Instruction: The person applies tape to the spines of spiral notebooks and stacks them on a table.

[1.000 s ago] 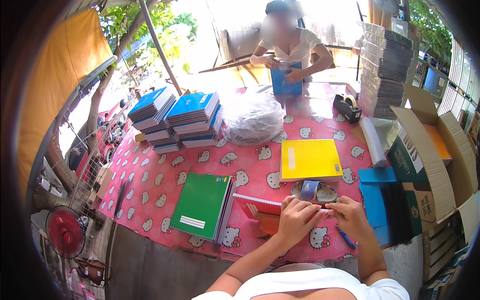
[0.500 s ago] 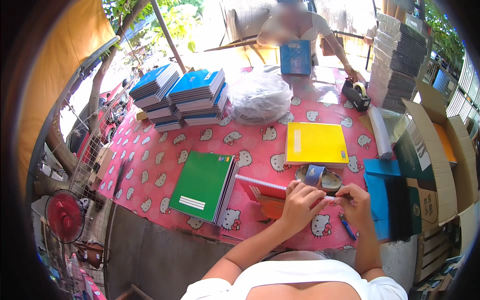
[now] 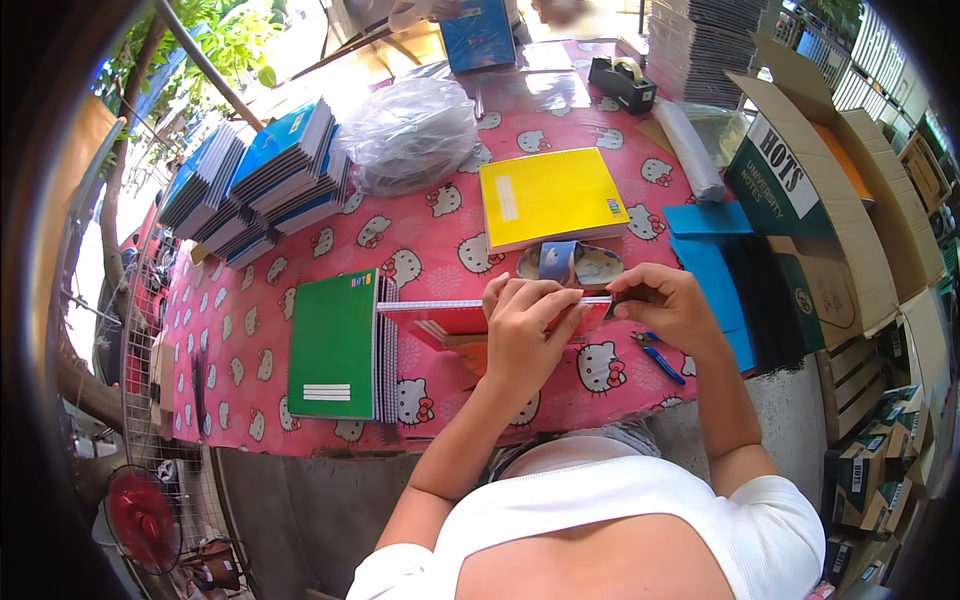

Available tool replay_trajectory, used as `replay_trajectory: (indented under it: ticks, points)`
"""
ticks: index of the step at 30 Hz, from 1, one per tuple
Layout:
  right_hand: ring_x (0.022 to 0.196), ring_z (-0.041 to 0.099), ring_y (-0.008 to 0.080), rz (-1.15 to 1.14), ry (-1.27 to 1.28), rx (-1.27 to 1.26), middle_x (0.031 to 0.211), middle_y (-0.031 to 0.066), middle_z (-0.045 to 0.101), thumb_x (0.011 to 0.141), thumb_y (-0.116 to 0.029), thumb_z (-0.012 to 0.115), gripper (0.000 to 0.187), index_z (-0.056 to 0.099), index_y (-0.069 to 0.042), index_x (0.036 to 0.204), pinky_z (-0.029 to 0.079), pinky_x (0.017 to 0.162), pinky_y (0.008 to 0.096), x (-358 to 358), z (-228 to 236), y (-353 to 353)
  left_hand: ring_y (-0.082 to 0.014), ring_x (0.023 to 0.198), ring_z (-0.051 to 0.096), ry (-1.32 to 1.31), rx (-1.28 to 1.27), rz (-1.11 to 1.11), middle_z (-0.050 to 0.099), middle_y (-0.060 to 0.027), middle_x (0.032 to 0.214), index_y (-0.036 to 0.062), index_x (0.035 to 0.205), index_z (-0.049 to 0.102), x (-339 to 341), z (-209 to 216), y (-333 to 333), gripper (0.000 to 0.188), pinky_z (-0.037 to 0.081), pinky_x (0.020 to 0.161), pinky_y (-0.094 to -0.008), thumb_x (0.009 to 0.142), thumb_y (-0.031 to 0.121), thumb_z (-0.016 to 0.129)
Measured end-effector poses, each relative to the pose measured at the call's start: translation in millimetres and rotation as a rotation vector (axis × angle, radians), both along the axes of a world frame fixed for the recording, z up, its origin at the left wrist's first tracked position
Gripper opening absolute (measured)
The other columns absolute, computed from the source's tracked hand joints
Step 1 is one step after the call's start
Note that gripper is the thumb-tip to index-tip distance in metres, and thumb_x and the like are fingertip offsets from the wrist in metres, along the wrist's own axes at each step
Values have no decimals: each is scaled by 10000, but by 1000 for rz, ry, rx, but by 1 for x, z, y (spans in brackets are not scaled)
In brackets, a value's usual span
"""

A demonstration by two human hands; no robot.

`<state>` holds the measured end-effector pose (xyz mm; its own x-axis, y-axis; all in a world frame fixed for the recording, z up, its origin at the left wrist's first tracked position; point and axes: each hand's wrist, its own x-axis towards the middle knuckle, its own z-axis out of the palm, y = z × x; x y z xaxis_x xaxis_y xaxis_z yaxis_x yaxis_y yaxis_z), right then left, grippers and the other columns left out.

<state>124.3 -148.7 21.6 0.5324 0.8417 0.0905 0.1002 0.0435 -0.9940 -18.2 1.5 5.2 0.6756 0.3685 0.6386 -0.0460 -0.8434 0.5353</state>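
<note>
A red spiral notebook (image 3: 425, 324) stands on its edge, coil side up, with my left hand (image 3: 532, 325) closed over its bound edge. At the right end of that edge, my right hand (image 3: 668, 308) has its thumb and fingers pinched together. What sits between those fingertips is too small to make out. Just beyond the notebook lies a sandal (image 3: 556, 262) with a blue strap. Blue-handled cutting pliers (image 3: 660, 358) rest on the table below my right hand. A yellow notebook (image 3: 555, 195) lies behind the sandal, and green notebooks (image 3: 335, 345) are piled to the left.
Blue notebook stacks (image 3: 282, 150) and a clear plastic bag (image 3: 410, 135) occupy the far left. A tape dispenser (image 3: 622, 85), plastic roll (image 3: 685, 150), blue sheets (image 3: 712, 250), black bristly bundle (image 3: 765, 300) and cardboard box (image 3: 830, 190) line the right. Across the table, a person handles a blue notebook (image 3: 478, 35).
My view has shifted, so the table sits higher and further left. The red notebook's top edge is now nearly level. Both hands stay at its bound edge.
</note>
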Motion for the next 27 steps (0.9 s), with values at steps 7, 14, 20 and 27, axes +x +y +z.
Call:
replay_trajectory:
  ticks: [7, 14, 20, 27]
  points:
    - [737, 664, 166, -27, -544, -31, 823, 113, 680, 740, 66, 681, 188, 672, 20, 923, 524, 656, 272, -4, 9, 0, -126, 801, 572, 115, 31, 130, 679, 48, 789, 177, 832, 747, -5, 7, -7, 178, 219, 968, -424, 710, 301, 786]
    - [677, 645, 203, 130, -606, 23, 775, 103, 662, 715, 54, 702, 167, 681, 9, 874, 490, 603, 272, 6, 15, 1, -120, 795, 566, 79, 18, 106, 681, 56, 776, 177, 788, 740, -1, 5, -6, 174, 210, 965, -421, 691, 308, 799]
    - [686, 630, 206, 56, -901, -29, 792, 99, 642, 759, 53, 655, 266, 619, -4, 1017, 486, 607, 298, -7, 25, -1, -139, 821, 578, 87, 56, 137, 670, 42, 796, 164, 813, 730, -1, 1, 0, 194, 219, 973, -435, 679, 287, 796]
    - [679, 588, 209, -16, -508, -87, 782, 89, 553, 781, 29, 656, 278, 600, -35, 1046, 475, 623, 313, -7, 19, 2, -156, 864, 586, 114, 43, 106, 671, 24, 825, 153, 841, 725, -7, -1, 2, 195, 212, 997, -451, 679, 243, 782]
